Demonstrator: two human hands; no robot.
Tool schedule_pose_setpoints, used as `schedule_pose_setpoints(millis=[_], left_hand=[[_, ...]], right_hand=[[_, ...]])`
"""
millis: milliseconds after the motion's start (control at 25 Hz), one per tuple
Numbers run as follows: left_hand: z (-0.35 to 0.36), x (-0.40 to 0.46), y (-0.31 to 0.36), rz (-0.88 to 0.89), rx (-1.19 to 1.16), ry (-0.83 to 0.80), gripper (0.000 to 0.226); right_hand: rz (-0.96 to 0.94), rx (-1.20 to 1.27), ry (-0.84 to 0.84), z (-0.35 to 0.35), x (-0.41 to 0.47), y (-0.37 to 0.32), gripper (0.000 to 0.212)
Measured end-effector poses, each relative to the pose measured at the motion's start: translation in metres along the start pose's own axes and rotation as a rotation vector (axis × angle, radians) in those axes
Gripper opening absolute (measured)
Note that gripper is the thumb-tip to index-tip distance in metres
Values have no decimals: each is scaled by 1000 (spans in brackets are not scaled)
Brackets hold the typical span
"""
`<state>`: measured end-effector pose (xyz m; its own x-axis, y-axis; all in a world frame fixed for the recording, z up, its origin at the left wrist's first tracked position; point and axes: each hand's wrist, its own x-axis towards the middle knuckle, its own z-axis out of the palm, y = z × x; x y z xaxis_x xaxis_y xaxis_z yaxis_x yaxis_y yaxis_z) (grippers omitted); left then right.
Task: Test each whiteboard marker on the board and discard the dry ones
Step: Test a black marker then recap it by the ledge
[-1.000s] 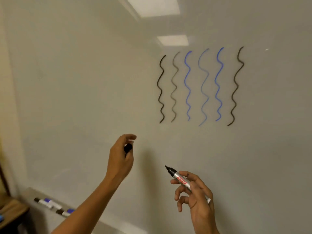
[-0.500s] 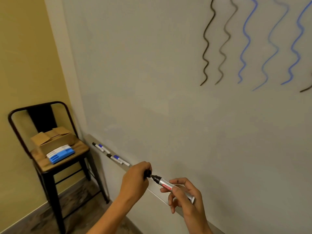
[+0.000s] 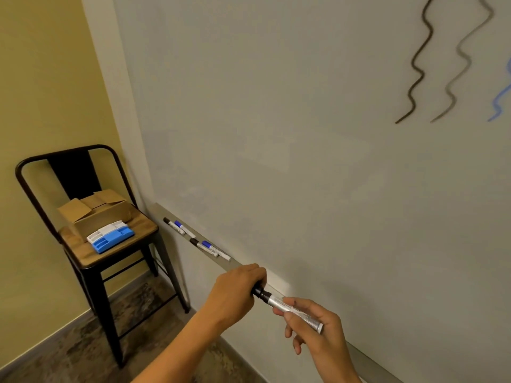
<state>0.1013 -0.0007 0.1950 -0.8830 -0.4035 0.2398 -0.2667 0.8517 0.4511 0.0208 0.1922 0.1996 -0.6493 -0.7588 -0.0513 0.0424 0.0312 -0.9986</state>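
Both hands are working low in the frame, right of centre, in front of the lower edge of the whiteboard (image 3: 304, 134). The right hand (image 3: 318, 338) is pinching the silver barrel of a marker (image 3: 293, 309) between thumb and fingertips, the barrel slanting from lower right up to upper left. The left hand (image 3: 237, 291) is curling round the black cap (image 3: 259, 291) at the marker's upper-left end; the cap is sitting against the marker's black collar (whether it is fully seated cannot be told).

The marker tray (image 3: 237, 265) is running along the board's bottom edge from centre left down toward the lower right. Four capped markers are lying on it up-left of the hands: a black-capped one (image 3: 173, 225) beside a blue-capped one (image 3: 184, 228), then another black-capped one (image 3: 203, 247) beside another blue-capped one (image 3: 215, 250). A bare stretch of tray is showing between these and the left hand.

Wavy test lines are sitting at the upper right: a dark one (image 3: 419, 62), a fainter grey one (image 3: 464, 62), and a blue one (image 3: 502, 100) cut by the right frame edge. The board is blank across the centre.

At lower left, a chair (image 3: 91, 275) is standing close beside the board's left edge, carrying an open cardboard box (image 3: 102, 214) and a blue-and-white eraser (image 3: 110, 236).
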Motion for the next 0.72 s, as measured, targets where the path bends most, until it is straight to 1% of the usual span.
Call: schedule_pose_setpoints(millis=[80,120,240,360,560,720], left_hand=[[-1,-1,-20,9,-261,-157,44],[-1,-1,-29,16,-347,-195,49],[-2,0,-53,3,-490,-190,52],[-1,5,-78,-24,-557,-158,60],[-3,16,-115,-46,-652,-235,60],[-4,32,-128,-63,-711,-268,62]], right_hand=[[36,-74,5,7,11,3,21],[54,-106,13,13,16,4,22],[89,-140,48,38,35,10,21],[116,-135,41,66,48,15,21],[161,-106,80,102,73,24,20],[163,-121,83,109,89,28,20]])
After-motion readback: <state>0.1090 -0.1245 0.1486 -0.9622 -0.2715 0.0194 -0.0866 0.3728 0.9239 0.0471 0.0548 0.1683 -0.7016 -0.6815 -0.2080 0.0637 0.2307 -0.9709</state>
